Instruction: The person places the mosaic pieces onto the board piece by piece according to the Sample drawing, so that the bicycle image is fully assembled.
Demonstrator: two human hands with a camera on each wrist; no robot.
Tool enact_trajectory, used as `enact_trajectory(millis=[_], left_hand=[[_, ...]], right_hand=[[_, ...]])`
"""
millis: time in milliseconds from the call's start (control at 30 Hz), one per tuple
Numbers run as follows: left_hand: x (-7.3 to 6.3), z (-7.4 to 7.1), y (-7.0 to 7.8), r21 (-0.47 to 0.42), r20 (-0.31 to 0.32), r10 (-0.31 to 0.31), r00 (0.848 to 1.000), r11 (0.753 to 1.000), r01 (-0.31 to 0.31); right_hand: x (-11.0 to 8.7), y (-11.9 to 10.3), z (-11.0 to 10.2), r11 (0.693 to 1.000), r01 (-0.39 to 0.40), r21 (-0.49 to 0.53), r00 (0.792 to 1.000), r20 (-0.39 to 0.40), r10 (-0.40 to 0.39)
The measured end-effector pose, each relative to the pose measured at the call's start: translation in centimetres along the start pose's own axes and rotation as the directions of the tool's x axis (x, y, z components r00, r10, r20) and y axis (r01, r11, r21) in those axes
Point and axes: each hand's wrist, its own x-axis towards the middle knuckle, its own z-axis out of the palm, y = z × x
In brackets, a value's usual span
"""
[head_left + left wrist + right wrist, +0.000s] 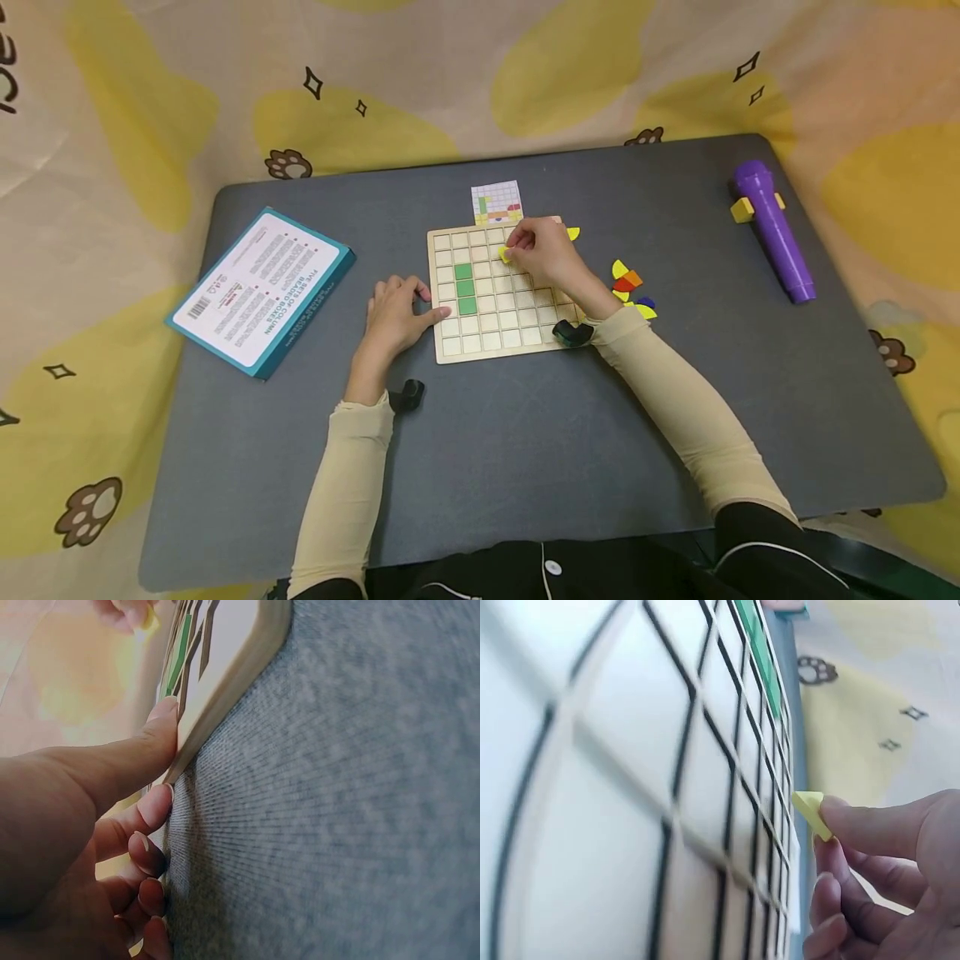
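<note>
A wooden grid board (pixel 491 321) lies on the table with several green tiles (pixel 466 287) in one column. My left hand (pixel 397 315) is at its left edge. In the left wrist view the thumb (pixel 154 742) lies on the rim and the index fingertip touches the edge just below, the other fingers curled against the tabletop. Over the upper part of the grid, my right hand (pixel 546 254) pinches a small yellow tile (pixel 814 814) between thumb and fingers. A pattern card (pixel 497 202) lies at the board's far edge, its lower part close against the frame.
Loose yellow, orange, red and blue pieces (pixel 628 281) lie right of the board, partly behind the right wrist. Another yellow piece (pixel 573 233) is at the upper right corner. A teal box (pixel 262 292) lies left; a purple microphone (pixel 776 233) with yellow blocks lies right.
</note>
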Motion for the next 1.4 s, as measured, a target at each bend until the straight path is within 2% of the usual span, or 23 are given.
enact_trajectory(millis=[300, 467, 700, 933, 1167, 1400], left_hand=[[0.1, 0.1, 0.0, -0.005, -0.003, -0.006, 1.0, 1.0, 0.006], [0.0, 0.0, 0.0, -0.005, -0.007, -0.006, 1.0, 1.0, 0.006], [-0.1, 0.0, 0.1, -0.004, 0.0, -0.01, 1.0, 1.0, 0.01], [-0.1, -0.1, 0.1, -0.006, -0.001, -0.011, 1.0, 1.0, 0.011], [-0.1, 0.1, 0.1, -0.006, 0.001, -0.013, 1.0, 1.0, 0.013], [0.0, 0.1, 0.0, -0.003, -0.006, -0.012, 1.0, 1.0, 0.012]], right_hand=[[0.3, -1.4, 2.9, 0.997, -0.081, -0.009, 0.997, 0.002, 0.081], [0.3, -1.9, 3.7, 0.989, -0.134, -0.056, 0.991, 0.006, 0.135], [0.3, -2.5, 4.2, 0.982, -0.158, -0.1, 0.987, 0.013, 0.16], [0.4, -2.6, 4.2, 0.976, -0.172, -0.131, 0.985, 0.013, 0.175], [0.3, -2.2, 3.5, 0.98, -0.177, -0.095, 0.983, 0.024, 0.18], [0.2, -0.7, 1.2, 0.987, -0.153, -0.056, 0.987, -0.062, 0.149]])
